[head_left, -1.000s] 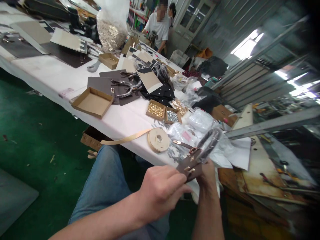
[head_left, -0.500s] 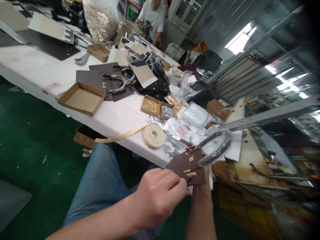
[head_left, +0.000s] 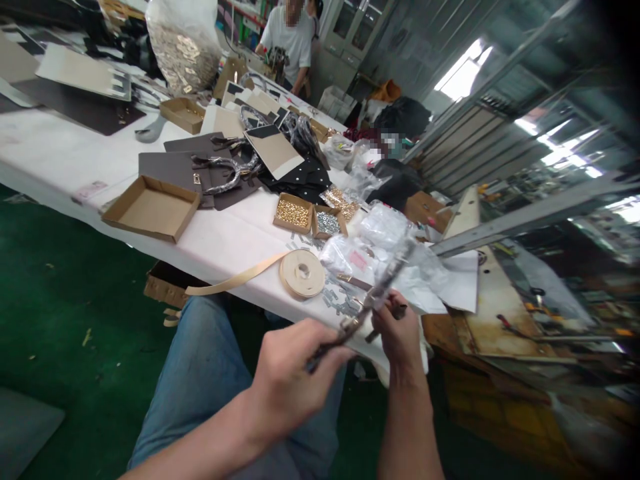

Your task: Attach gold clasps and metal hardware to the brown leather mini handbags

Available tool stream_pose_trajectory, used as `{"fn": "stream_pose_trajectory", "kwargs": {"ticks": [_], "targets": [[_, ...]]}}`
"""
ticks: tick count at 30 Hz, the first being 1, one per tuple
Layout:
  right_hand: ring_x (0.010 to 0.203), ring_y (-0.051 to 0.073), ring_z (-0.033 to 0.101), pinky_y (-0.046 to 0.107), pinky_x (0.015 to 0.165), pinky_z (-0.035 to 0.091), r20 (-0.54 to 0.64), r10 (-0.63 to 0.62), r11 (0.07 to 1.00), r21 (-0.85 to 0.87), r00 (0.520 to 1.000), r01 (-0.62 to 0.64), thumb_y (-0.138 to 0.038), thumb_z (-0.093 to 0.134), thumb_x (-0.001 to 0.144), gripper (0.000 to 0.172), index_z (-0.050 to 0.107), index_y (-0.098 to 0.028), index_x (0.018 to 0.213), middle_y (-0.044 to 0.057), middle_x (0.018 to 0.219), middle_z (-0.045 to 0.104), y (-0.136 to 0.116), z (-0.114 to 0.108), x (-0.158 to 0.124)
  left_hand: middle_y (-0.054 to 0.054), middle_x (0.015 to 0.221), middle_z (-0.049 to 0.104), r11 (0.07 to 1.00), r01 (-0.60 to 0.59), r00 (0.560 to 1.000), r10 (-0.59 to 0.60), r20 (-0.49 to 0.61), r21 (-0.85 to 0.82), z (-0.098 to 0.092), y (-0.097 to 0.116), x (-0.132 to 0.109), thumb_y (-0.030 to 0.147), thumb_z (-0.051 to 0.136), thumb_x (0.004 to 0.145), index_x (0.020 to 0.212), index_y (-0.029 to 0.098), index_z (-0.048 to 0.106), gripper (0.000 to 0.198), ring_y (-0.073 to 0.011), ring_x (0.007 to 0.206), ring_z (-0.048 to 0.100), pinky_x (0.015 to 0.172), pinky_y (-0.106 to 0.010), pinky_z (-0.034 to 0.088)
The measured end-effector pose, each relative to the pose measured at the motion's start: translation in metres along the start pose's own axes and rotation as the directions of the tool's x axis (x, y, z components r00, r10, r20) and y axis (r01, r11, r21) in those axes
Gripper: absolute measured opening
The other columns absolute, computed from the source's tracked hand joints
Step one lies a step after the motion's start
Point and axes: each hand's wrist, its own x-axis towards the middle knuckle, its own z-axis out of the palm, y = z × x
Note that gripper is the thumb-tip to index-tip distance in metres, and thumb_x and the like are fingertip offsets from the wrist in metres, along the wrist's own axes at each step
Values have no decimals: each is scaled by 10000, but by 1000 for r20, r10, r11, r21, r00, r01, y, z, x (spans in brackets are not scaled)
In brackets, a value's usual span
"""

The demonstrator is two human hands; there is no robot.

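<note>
A dark brown bag panel (head_left: 353, 322) with a plastic-wrapped handle is held over the table's front edge, seen almost edge-on and blurred. My left hand (head_left: 295, 373) is closed, pinching its near end between thumb and fingers. My right hand (head_left: 400, 328) is closed around the panel's right side, close to the handle; a dark strap end sticks out by its fingers. A narrow brown strap (head_left: 354, 281) points left from the panel. Close by on the table are a roll of beige tape (head_left: 302, 274) and scattered small grey metal pieces (head_left: 337, 297).
Small boxes hold gold rivets (head_left: 293, 212) and silver ones (head_left: 327, 223). An open cardboard box (head_left: 150, 208) stands near the table edge. Bag panels (head_left: 170, 170) with wrapped handles lie behind it. Clear plastic bags (head_left: 385, 223) sit to the right. Another person (head_left: 287, 40) is at the far end.
The bag panel has turned from showing its brown face with gold fittings to edge-on. My left hand has moved slightly left, and my right hand has come into view from behind the panel.
</note>
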Motion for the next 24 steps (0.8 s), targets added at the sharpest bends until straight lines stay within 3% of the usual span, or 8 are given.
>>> {"fn": "stream_pose_trajectory", "kwargs": {"ticks": [2,5,9,13,15,18,21,24], "targets": [[619,166,575,306,573,502,-7,0,999,-42,1000,0,-668,877,866,601,745,-208,1231,23,865,745,-13,2,6,-36,882,822,957,280,956,-285,-74,-74,-15,-14,17,369,844,1033,992,204,800,176,-169,730,739,658,-268,564],[752,217,670,351,734,550,-64,-95,977,-197,993,80,-684,926,828,587,785,-207,1140,51,897,780,-35,14,19,-68,922,829,871,463,869,-483,-106,-166,-37,-49,48,493,886,960,1013,171,807,336,-208,826,759,706,-276,596],[756,259,692,382,747,516,-51,-102,927,-368,993,76,-724,893,834,561,784,-215,1043,80,867,802,-51,43,35,-72,881,793,820,553,816,-569,-104,-147,-58,-100,72,578,912,873,1020,145,798,472,-192,776,716,644,-251,568],[885,329,768,396,783,518,47,-13,881,-472,999,34,-632,857,881,545,774,-242,1252,104,951,836,-44,79,43,-38,771,732,775,631,769,-630,-107,-32,-77,-131,74,625,926,815,962,152,759,523,-176,648,666,543,-257,559],[947,352,788,405,813,532,85,-15,863,-501,996,56,-619,816,925,588,750,-262,1387,117,1000,845,-37,95,45,-42,771,738,753,658,749,-656,-90,-21,-86,-137,74,632,925,808,958,147,750,537,-181,635,676,531,-269,574],[1000,370,801,425,857,554,144,-5,857,-509,990,78,-640,782,956,652,723,-269,1489,138,1076,856,-27,109,48,-49,783,752,759,650,758,-645,-101,34,-100,-138,78,634,920,821,982,139,764,543,-191,655,697,535,-270,580],[1101,372,802,435,925,566,200,2,876,-473,980,95,-640,768,968,686,711,-262,1537,151,1199,858,-23,114,51,-40,766,752,777,617,787,-603,-130,128,-109,-134,87,643,915,825,984,148,777,538,-192,646,696,543,-272,573],[1096,361,802,425,913,565,208,16,879,-468,978,85,-654,770,965,656,741,-278,1502,142,1219,857,-25,113,53,-28,710,732,754,612,787,-610,-92,237,-113,-128,97,651,882,846,938,164,762,509,-196,596,684,540,-281,541]]}}
